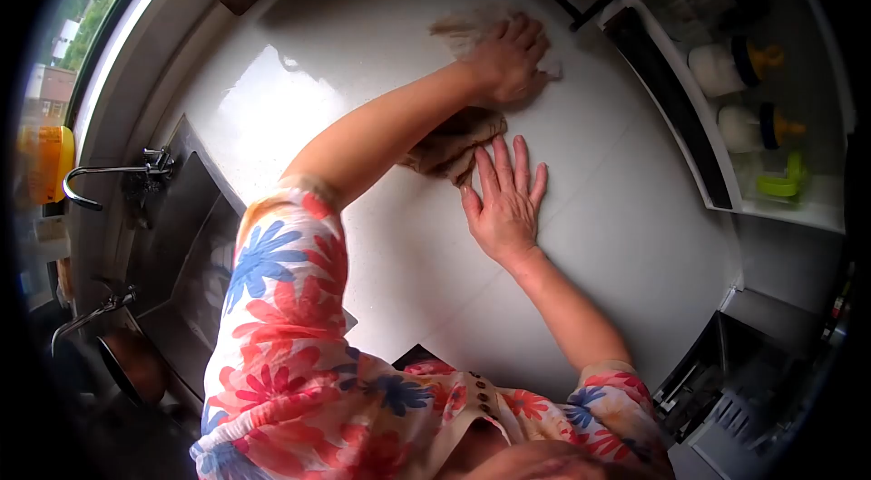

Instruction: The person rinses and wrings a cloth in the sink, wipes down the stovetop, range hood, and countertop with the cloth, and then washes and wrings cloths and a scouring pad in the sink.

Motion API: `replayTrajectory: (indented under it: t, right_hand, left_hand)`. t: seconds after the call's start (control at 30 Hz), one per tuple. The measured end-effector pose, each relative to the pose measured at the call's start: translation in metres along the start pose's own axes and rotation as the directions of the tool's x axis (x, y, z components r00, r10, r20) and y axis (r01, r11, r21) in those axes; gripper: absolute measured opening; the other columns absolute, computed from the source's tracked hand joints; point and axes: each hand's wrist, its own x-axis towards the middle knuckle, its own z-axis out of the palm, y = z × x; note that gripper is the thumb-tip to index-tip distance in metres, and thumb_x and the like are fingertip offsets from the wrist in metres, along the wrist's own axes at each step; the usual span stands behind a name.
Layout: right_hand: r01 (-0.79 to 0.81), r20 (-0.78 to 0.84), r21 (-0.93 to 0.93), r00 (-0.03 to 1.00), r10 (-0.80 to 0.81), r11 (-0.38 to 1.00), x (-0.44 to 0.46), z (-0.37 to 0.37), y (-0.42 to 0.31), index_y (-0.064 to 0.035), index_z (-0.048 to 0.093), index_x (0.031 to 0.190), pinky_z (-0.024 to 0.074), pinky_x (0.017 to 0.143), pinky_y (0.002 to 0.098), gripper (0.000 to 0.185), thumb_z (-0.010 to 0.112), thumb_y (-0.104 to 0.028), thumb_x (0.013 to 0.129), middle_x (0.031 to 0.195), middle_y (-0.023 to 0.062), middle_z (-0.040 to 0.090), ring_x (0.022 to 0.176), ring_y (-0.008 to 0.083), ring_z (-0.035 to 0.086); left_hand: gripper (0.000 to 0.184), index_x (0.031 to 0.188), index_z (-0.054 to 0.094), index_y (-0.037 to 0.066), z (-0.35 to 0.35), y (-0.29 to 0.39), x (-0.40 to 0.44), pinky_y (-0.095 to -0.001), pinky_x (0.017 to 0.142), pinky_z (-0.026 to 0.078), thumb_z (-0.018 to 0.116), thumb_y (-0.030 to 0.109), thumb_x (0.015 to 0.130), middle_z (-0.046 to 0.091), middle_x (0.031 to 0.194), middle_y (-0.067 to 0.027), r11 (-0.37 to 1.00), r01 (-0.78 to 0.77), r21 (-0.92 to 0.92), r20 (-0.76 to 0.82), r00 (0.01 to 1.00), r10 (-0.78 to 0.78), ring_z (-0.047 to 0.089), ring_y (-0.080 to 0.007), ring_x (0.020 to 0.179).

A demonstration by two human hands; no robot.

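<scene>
My left hand (513, 58) is stretched far across the white countertop (617, 171), palm down, with its fingers bent over a light, wet-looking cloth (454, 31). Motion blurs the edges of this cloth. My right hand (506, 212) lies flat on the counter with its fingers spread. Beside its thumb and forefinger is a crumpled brown cloth (467, 140); whether they touch it I cannot tell for sure. My left forearm hides part of that brown cloth.
To the left are a dark sink (195, 199), a curved faucet (86, 181) and a yellow bottle (50, 162) near the window. A rack on the right holds baby bottles (726, 67) and a green item (782, 179). A dark stove (717, 362) stands lower right.
</scene>
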Motion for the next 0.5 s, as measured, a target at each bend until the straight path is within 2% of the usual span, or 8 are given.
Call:
replayTrajectory:
  t: [0.13,0.2,0.3,0.33,0.43,0.5]
  right_hand:
    - [0.008,-0.049,-0.056,0.999,-0.011,0.998,-0.002,0.004,0.0,-0.0072,0.042,0.124,0.0112,0.099,0.0583,0.048,0.049,-0.033,0.084,0.136,0.0111,0.032,0.131,0.0331,0.018]
    - [0.017,-0.052,-0.117,0.998,-0.023,0.993,-0.001,0.007,0.003,-0.0077,0.042,0.125,0.0113,0.099,0.0576,0.049,0.048,-0.033,0.084,0.136,0.0108,0.033,0.131,0.0325,0.018]
    - [0.034,-0.025,-0.148,0.999,-0.038,0.988,-0.002,0.009,0.001,-0.0091,0.04,0.127,0.0107,0.101,0.0559,0.05,0.047,-0.034,0.085,0.137,0.0096,0.032,0.131,0.0304,0.018]
    - [0.029,-0.022,-0.144,0.999,-0.033,0.989,-0.003,0.011,0.001,-0.0096,0.039,0.129,0.0101,0.102,0.0555,0.05,0.046,-0.034,0.086,0.139,0.0091,0.03,0.132,0.0294,0.017]
    - [0.025,-0.034,-0.162,0.999,-0.031,0.986,-0.004,0.019,0.003,-0.0107,0.036,0.131,0.0094,0.103,0.0551,0.051,0.044,-0.034,0.087,0.141,0.0084,0.028,0.133,0.0278,0.016]
    - [0.027,-0.046,-0.19,0.998,-0.036,0.981,0.0,0.021,0.003,-0.0111,0.035,0.132,0.0093,0.103,0.055,0.051,0.042,-0.035,0.088,0.141,0.0083,0.027,0.133,0.0274,0.015]
  left_hand:
    - [0.054,0.13,0.04,0.013,0.01,0.028,0.076,-0.0462,0.105,0.017,0.036,0.045,0.086,0.031,0.137,-0.0157,0.99,0.14,0.028,0.095,0.985,-0.142,0.022,-0.0325,0.129]
    - [0.055,0.13,0.04,0.015,0.016,0.025,0.077,-0.0458,0.105,0.016,0.035,0.047,0.086,0.03,0.139,-0.0133,0.994,0.106,-0.001,0.075,0.992,-0.105,0.021,-0.0314,0.13]
    - [0.057,0.131,0.038,0.018,-0.006,0.005,0.024,-0.0462,0.106,0.014,0.034,0.052,0.086,0.026,0.141,-0.009,0.993,0.113,-0.02,0.115,0.987,-0.11,0.017,-0.0293,0.132]
    - [0.058,0.134,0.034,0.019,-0.025,-0.006,-0.003,-0.0467,0.107,0.013,0.034,0.053,0.087,0.022,0.143,-0.0071,0.992,0.122,-0.032,0.186,0.976,-0.113,0.014,-0.028,0.133]
    - [0.061,0.137,0.027,0.021,-0.055,-0.053,-0.095,-0.0471,0.108,0.01,0.031,0.056,0.087,0.017,0.145,-0.0065,0.959,0.276,0.067,0.135,0.95,-0.283,0.011,-0.0274,0.134]
    - [0.066,0.139,0.022,0.021,-0.076,-0.09,-0.166,-0.047,0.109,0.007,0.026,0.06,0.086,0.012,0.146,-0.0052,0.866,0.46,0.196,0.023,0.881,-0.473,0.007,-0.0257,0.135]
